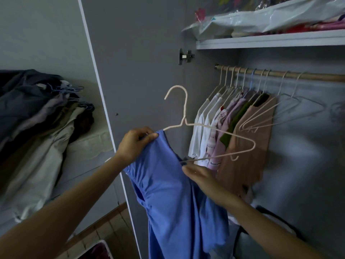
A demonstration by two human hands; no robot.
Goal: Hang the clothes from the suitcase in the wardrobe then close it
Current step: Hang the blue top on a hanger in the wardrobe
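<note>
Two hands work at the open wardrobe — the left hand [137,142] pinches the soft, light blue garment [175,199] onto a springy wire hanger [205,128], the right hand [199,176] steadying hanger and cloth lower down.

Likely home bedroom: open wardrobe [141,53], clothes rail [280,73], bed [89,146].

Blue garment [173,199] half on pale hanger [209,128], both hands [134,144] gripping fabric.
</note>
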